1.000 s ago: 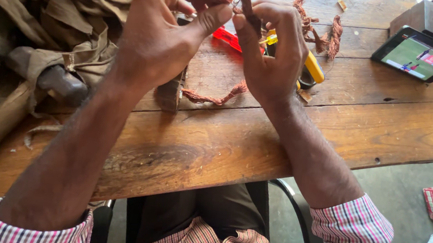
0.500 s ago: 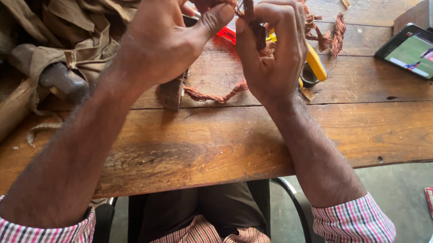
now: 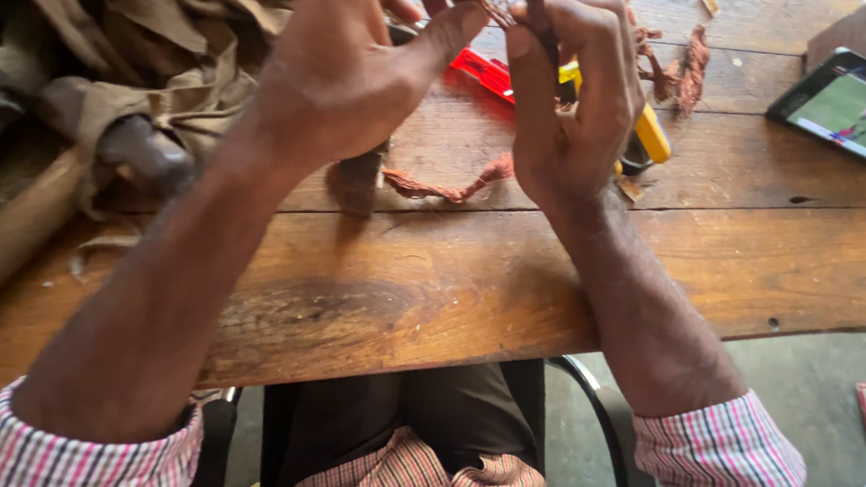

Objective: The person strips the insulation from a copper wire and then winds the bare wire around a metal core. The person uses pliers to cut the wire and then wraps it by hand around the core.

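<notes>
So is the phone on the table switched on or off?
On. The phone lies at the far right of the table, and its screen is lit with a green picture.

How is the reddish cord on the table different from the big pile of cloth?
The reddish cord is thin, twisted and rust-red; the cloth pile is wide, crumpled and olive-brown. The cord lies stretched out between the hands; the cloth pile sits heaped at the table's left end. Both rest on the wooden table, untouched.
</notes>
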A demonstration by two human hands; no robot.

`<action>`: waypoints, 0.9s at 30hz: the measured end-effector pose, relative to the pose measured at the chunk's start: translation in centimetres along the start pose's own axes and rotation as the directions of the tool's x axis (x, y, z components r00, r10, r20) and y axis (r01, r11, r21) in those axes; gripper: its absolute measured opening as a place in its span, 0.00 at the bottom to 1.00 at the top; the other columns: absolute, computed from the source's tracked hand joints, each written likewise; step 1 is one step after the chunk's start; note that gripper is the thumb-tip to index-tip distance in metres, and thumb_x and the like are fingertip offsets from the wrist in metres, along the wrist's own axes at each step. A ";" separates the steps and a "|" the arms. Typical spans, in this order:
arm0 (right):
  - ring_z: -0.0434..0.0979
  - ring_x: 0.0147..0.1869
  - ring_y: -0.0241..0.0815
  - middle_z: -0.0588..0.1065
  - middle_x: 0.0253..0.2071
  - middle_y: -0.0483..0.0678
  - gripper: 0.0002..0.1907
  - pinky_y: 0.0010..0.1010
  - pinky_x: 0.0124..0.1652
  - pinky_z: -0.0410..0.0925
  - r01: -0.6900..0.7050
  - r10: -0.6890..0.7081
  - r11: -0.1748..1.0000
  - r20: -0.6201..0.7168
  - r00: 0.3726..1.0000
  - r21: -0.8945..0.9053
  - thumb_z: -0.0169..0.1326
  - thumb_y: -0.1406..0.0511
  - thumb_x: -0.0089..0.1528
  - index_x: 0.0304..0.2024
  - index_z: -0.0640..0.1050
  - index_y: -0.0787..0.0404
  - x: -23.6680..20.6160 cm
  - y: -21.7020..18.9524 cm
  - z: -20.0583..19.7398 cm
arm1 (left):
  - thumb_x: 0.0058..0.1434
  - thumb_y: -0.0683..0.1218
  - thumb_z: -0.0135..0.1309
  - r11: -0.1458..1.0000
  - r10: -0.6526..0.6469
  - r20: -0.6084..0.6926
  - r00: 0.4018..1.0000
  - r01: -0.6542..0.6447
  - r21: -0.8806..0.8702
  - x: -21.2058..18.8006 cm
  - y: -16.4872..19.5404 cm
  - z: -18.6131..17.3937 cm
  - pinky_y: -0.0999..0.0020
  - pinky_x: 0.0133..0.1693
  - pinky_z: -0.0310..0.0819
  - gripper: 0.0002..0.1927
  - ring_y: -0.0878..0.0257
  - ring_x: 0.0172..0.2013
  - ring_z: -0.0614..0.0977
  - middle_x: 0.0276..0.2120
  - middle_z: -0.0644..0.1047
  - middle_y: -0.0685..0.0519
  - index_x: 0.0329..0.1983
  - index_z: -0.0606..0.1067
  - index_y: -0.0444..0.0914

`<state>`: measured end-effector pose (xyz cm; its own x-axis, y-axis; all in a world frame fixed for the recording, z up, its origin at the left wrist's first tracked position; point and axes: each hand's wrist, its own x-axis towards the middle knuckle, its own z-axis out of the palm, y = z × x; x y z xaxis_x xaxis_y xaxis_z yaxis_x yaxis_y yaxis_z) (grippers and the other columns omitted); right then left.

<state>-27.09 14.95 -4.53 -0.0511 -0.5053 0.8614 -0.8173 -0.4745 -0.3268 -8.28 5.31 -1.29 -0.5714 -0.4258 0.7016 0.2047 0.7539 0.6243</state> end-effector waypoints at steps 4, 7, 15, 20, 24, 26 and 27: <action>0.77 0.44 0.34 0.77 0.43 0.46 0.05 0.26 0.46 0.71 -0.144 0.165 0.960 -0.068 0.984 0.239 0.53 0.69 0.75 0.50 0.73 0.65 0.2 0.0 0.5 | 0.74 0.41 0.53 0.999 0.009 -0.018 1.000 -0.010 -0.038 -0.1 -0.6 0.0 0.68 0.47 0.75 0.09 0.68 0.46 0.82 0.50 0.79 0.57 0.56 0.74 0.39; 0.80 0.44 0.32 0.78 0.44 0.46 0.07 0.24 0.46 0.75 -0.193 0.230 0.927 -0.080 0.970 0.322 0.54 0.68 0.75 0.52 0.73 0.66 0.4 0.0 0.8 | 0.75 0.42 0.56 0.998 -0.056 -0.010 0.998 0.056 0.002 -0.3 -1.0 0.1 0.68 0.46 0.76 0.09 0.67 0.45 0.82 0.46 0.80 0.57 0.57 0.75 0.39; 0.75 0.40 0.35 0.76 0.38 0.48 0.10 0.26 0.40 0.69 -0.049 0.048 0.999 0.063 0.997 0.022 0.62 0.71 0.71 0.53 0.78 0.68 0.6 -0.4 0.3 | 0.74 0.43 0.61 0.998 -0.066 -0.097 0.993 0.067 0.004 -0.6 -1.4 0.5 0.68 0.44 0.74 0.08 0.67 0.44 0.83 0.44 0.83 0.57 0.52 0.77 0.38; 0.74 0.40 0.34 0.74 0.38 0.47 0.05 0.26 0.39 0.67 -0.050 0.048 0.999 0.083 0.995 0.022 0.63 0.72 0.75 0.46 0.78 0.66 0.7 0.0 0.3 | 0.70 0.45 0.63 0.981 -0.192 -0.107 0.976 0.190 -0.025 -0.2 -0.3 0.5 0.69 0.41 0.78 0.09 0.69 0.41 0.86 0.41 0.84 0.57 0.49 0.79 0.36; 0.73 0.41 0.33 0.73 0.39 0.46 0.03 0.26 0.41 0.67 -0.058 0.053 0.997 0.085 0.995 0.059 0.60 0.73 0.75 0.48 0.78 0.67 0.6 0.1 0.2 | 0.67 0.44 0.61 0.975 -0.222 -0.093 0.971 0.221 -0.021 0.2 0.4 0.5 0.70 0.39 0.78 0.07 0.69 0.37 0.84 0.36 0.84 0.55 0.43 0.80 0.36; 0.72 0.39 0.33 0.72 0.38 0.46 0.03 0.25 0.39 0.66 -0.076 0.070 0.995 0.086 0.994 0.064 0.60 0.73 0.74 0.48 0.78 0.67 0.5 -0.1 0.2 | 0.68 0.43 0.60 0.988 -0.153 -0.104 0.983 0.155 0.014 0.3 0.7 0.7 0.70 0.39 0.78 0.05 0.68 0.36 0.83 0.36 0.84 0.53 0.42 0.80 0.35; 0.71 0.38 0.32 0.71 0.38 0.46 0.03 0.25 0.38 0.65 -0.087 0.081 0.994 0.089 0.993 0.070 0.60 0.73 0.74 0.48 0.78 0.67 0.5 -0.2 0.2 | 0.68 0.42 0.59 0.990 -0.132 -0.115 0.985 0.135 0.026 0.4 0.8 0.7 0.71 0.38 0.77 0.05 0.68 0.37 0.83 0.36 0.84 0.52 0.43 0.80 0.35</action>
<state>-26.81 14.63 -4.11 -0.0655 -0.6043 0.7941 -0.7676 -0.4779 -0.4270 -8.86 6.15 -0.75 -0.4984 -0.5759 0.6481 0.1048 0.7020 0.7044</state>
